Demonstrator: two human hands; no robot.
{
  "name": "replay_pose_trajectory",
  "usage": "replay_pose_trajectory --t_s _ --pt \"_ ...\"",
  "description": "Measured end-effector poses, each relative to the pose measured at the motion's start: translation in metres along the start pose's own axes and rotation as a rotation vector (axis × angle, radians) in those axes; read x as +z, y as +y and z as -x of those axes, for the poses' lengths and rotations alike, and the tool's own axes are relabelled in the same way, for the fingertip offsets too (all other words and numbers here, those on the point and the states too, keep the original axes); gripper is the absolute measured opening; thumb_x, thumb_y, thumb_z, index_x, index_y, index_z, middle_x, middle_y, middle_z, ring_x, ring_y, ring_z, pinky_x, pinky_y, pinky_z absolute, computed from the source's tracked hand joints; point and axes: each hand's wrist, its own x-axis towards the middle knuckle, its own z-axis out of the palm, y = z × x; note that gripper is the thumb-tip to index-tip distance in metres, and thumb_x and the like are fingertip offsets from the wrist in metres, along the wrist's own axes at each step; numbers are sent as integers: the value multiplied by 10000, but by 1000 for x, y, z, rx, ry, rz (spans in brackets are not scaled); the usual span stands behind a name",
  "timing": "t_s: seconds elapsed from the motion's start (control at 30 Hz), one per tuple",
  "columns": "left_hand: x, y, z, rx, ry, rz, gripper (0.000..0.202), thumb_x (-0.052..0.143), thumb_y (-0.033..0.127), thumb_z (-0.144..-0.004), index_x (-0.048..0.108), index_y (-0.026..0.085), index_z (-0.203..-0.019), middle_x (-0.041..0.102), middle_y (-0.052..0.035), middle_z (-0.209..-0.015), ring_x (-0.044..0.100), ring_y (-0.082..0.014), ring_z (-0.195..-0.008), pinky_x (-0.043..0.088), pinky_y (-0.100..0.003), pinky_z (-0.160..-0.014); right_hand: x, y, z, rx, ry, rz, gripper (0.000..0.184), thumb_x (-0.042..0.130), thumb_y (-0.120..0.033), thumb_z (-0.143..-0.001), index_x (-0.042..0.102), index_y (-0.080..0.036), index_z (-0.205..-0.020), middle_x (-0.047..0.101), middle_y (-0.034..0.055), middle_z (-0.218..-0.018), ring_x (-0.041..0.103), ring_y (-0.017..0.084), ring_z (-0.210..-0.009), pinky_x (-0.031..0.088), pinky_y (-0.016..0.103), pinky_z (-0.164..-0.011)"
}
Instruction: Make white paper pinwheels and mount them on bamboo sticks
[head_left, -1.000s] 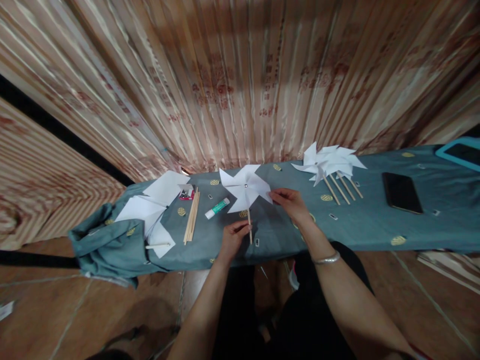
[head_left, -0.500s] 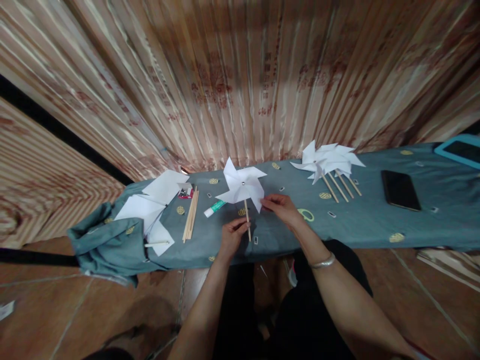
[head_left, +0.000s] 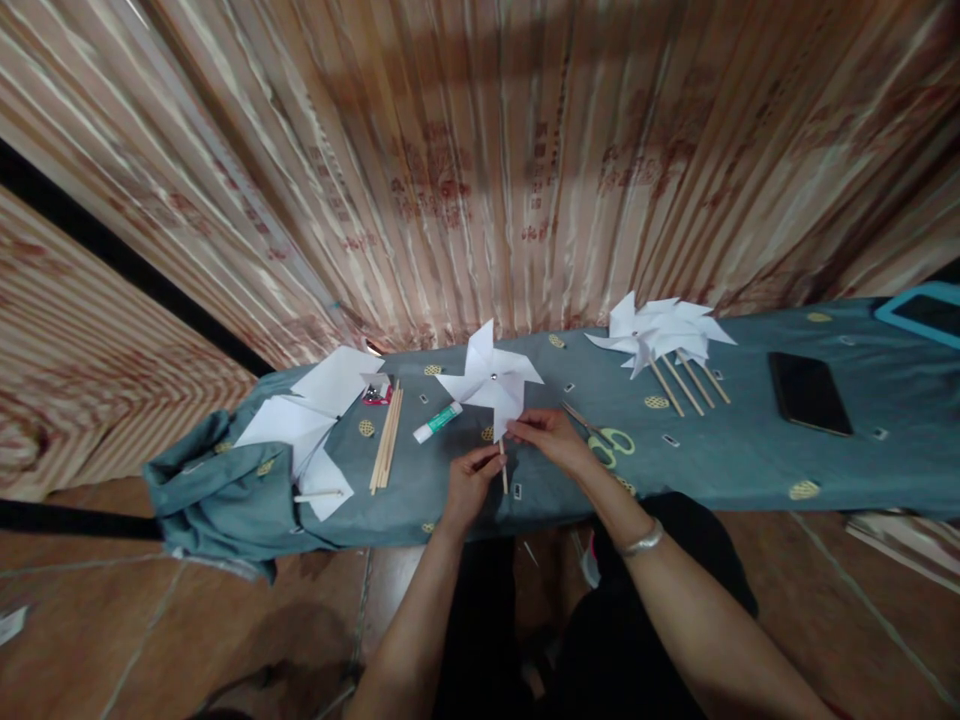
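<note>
Left hand point(head_left: 471, 484), fingers pinching your wooden stick point(head_left: 505, 484), near twelve-to-six; right hand point(head_left: 553, 436), nearer the hub point(head_left: 494, 377), fingers together on the white paper pinwheel's point(head_left: 481, 383) six-o'clock blade point(head_left: 508, 404), hub at their eleven, over the counter point(head_left: 739, 465).

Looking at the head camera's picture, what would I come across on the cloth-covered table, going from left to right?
White paper pieces, wooden sticks, glue stick, held pinwheel, scissors, pile of pinwheels, dark phone, blue-framed device.
</note>
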Motion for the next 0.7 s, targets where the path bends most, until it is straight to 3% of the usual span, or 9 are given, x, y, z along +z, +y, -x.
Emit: replay_pose_trajectory --t_s 0.3,0.43,0.57,0.7 --pt "1 1 0 16 7 8 244 788 310 -586 792 190 -799 767 -63 -851 672 -218 -807 491 -350 -839 11 5 -4 -60 -73 89 282 727 -465 -663 712 -197 -578 675 4 -556 560 133 -526 417 253 -555" --pt "1 3 0 14 -14 -1 246 774 316 -602 791 194 -816 770 -56 -868 674 -220 -832 490 -349 -850 2 1 -4 -81 -67 214 317 726 -483 -682 704 -187 -572 636 -5 -513 521 117 -487 364 244 -507" --pt "0 3 0 7 9 -32 251 787 330 -596 789 192 -806 768 -52 -831 674 -215 -790 500 -341 -810 -28 -6 -10 -170 137 147 394 691 -529 -721 633 -191 -526 622 0 -529 513 115 -504 400 253 -525" --pt "0 3 1 3 -6 -42 248 786 321 -608 792 190 -818 768 -45 -821 671 -220 -778 497 -328 -781 -56 -3 -25 -244 383 8 346 735 -528 -655 680 -210 -783 725 54 -811 644 193 -780 510 330 -759"
